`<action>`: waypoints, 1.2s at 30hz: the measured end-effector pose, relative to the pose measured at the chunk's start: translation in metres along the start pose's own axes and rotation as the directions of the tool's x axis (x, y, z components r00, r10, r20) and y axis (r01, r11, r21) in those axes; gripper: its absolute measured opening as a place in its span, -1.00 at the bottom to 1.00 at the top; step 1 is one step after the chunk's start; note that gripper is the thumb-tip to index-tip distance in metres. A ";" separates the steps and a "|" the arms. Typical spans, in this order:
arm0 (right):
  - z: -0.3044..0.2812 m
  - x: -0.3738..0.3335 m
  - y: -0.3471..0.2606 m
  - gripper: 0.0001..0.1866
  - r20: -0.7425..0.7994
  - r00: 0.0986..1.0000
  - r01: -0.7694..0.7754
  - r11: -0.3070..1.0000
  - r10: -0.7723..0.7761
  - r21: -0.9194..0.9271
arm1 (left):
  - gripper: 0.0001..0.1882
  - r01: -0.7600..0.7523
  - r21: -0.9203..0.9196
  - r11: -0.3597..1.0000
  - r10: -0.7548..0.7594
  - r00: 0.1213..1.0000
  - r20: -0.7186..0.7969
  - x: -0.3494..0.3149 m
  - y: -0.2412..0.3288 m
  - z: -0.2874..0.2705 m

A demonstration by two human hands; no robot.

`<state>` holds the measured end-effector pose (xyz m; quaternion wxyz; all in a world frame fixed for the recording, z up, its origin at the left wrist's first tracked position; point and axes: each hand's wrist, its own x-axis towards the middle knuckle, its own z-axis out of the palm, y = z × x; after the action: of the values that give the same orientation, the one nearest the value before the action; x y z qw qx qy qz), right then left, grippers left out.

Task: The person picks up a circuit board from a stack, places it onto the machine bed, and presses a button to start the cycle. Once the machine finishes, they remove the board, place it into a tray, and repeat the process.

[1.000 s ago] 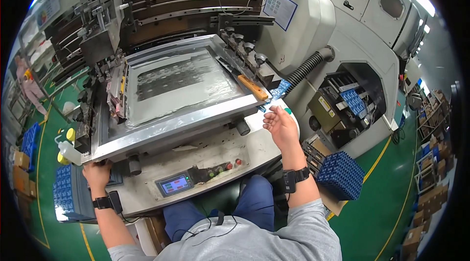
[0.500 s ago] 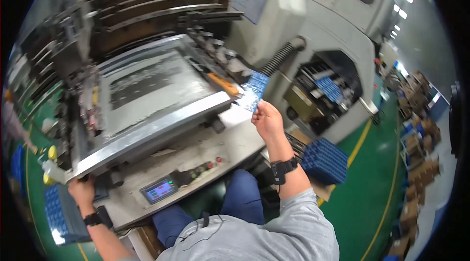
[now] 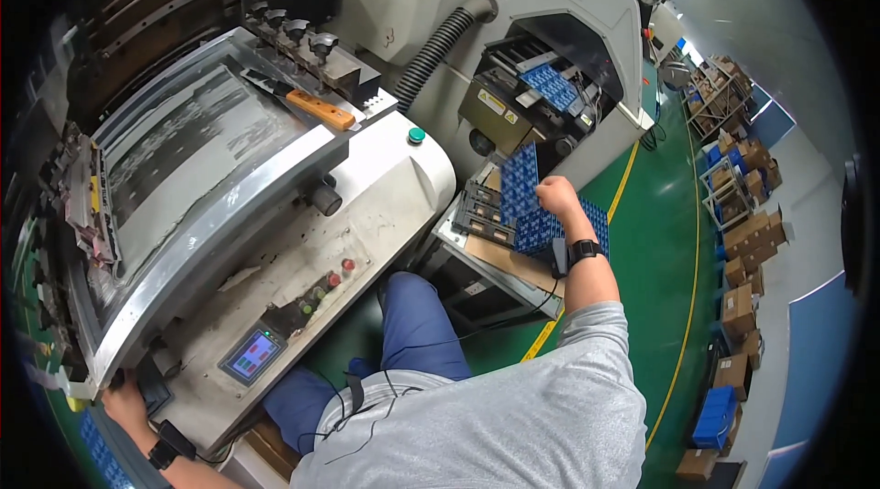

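My right hand [image 3: 556, 197] pinches the edge of a thin blue circuit board panel [image 3: 520, 185] with a repeating white pattern. The panel stands tilted above a small side table, just left of a stack of like blue panels [image 3: 591, 216], partly covered by my hand and wrist. Far to the left, my left hand [image 3: 125, 403] is at the near corner of the printing machine's metal screen frame [image 3: 197, 241]. Its fingers are tucked under that corner and hidden.
A spatula with an orange handle [image 3: 319, 109] lies on the screen frame. Another blue panel [image 3: 550, 86] sits inside the opening of the white machine. A ribbed black hose [image 3: 435, 58] runs beside it. A small touchscreen [image 3: 252, 356] and push buttons [image 3: 334, 279] are in front of me.
My right hand has carried the blue panel from beside the screen frame rightward to the stack on the side table. The view has turned right. My left hand stays at the frame's corner.
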<state>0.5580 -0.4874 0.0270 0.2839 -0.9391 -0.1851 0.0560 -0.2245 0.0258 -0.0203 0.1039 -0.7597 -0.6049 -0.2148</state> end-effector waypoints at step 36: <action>0.026 -0.043 -0.034 -0.64 -0.109 0.990 -0.130 0.846 0.086 -0.517 | -0.61 -0.037 -0.028 0.999 0.037 0.999 -0.001 -0.003 0.021 -0.041</action>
<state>0.5018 -0.4644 0.0243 0.0219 -0.9913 -0.1284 -0.0187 -0.2132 0.0011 0.0171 0.0976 -0.7722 -0.5875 -0.2215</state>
